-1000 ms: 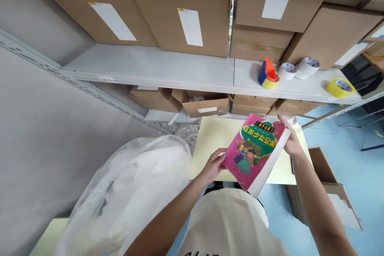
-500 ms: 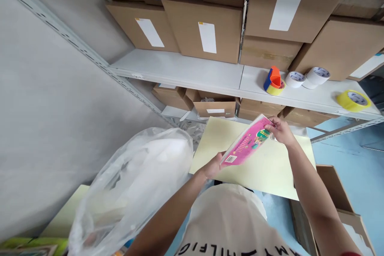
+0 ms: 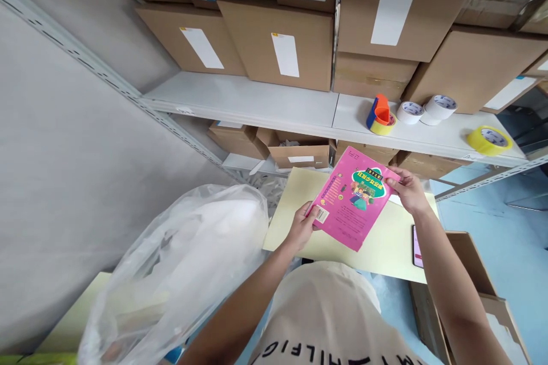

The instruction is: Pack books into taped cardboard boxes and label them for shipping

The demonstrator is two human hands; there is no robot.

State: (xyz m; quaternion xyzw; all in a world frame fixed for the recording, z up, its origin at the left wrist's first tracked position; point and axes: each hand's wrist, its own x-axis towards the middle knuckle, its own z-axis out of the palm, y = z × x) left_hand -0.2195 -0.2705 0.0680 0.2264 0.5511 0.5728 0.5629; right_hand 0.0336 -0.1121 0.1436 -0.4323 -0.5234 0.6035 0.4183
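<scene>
A pink book (image 3: 342, 211) with a green title panel and a barcode is held up in both hands above a pale yellow table (image 3: 282, 228). My left hand (image 3: 303, 228) grips its lower left corner beside the barcode, thumb on the face towards me. On the opposite side, my right hand (image 3: 406, 187) pinches the upper right edge, its thumb on top and the other fingers behind. Near my right forearm a phone (image 3: 416, 248) lies at the table's right edge, partly hidden by the arm.
Left of the table bulges a large clear plastic bag (image 3: 197, 251). A shelf (image 3: 257, 97) ahead carries cardboard boxes (image 3: 282, 45), a tape dispenser (image 3: 380, 114), white tape rolls (image 3: 440, 108) and a yellow roll (image 3: 488, 140). An open carton (image 3: 466, 262) stands on the floor at right.
The book has turned from a steep slant to face me, so its whole pink cover shows. Both hands keep hold of it. The phone has come into sight beside my right forearm.
</scene>
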